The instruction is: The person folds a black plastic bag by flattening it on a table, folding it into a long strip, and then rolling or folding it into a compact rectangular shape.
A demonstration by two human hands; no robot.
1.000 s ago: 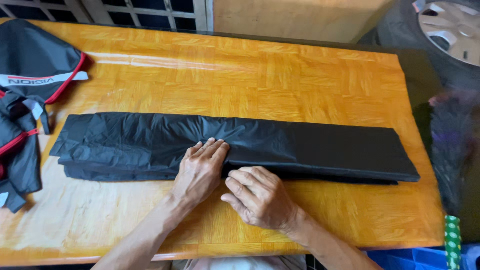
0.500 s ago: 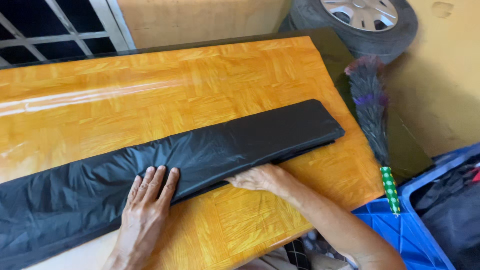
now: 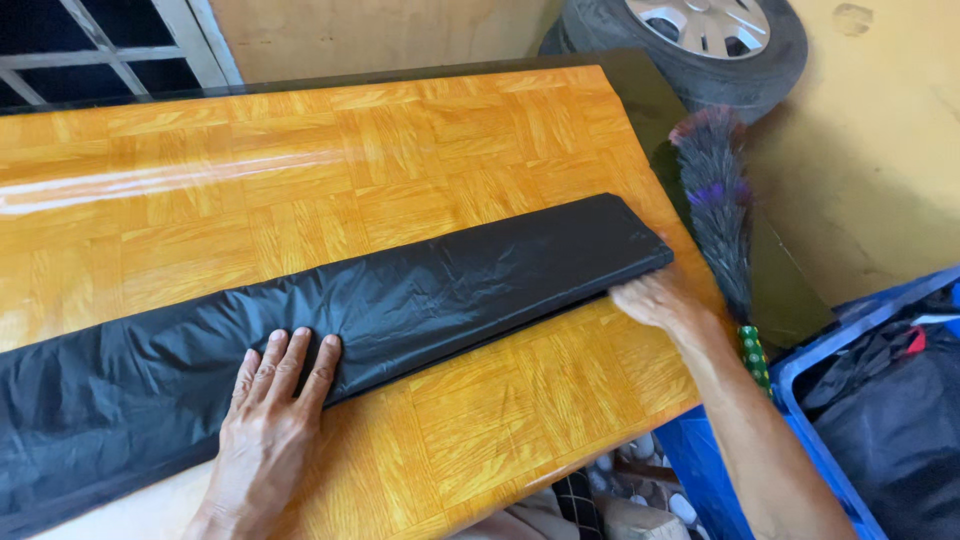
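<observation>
A long folded strip of black plastic sheet (image 3: 430,300) lies across the glossy orange wooden table (image 3: 300,170). My left hand (image 3: 270,400) lies flat on the strip's near edge, fingers spread and pressing it down. My right hand (image 3: 655,298) is blurred at the strip's right end, touching its near corner by the table's right edge. Whether its fingers pinch the plastic cannot be made out.
A feather duster (image 3: 722,215) with a green handle leans off the table's right side. A car tyre with a hubcap (image 3: 700,40) rests against the wall behind. A blue crate (image 3: 800,375) holding dark fabric sits on the floor at the right. A window grille (image 3: 90,40) stands at the back left.
My right hand has slid along the strip to its right end. My left hand stays pressed on the plastic. The view has swung to the right.
</observation>
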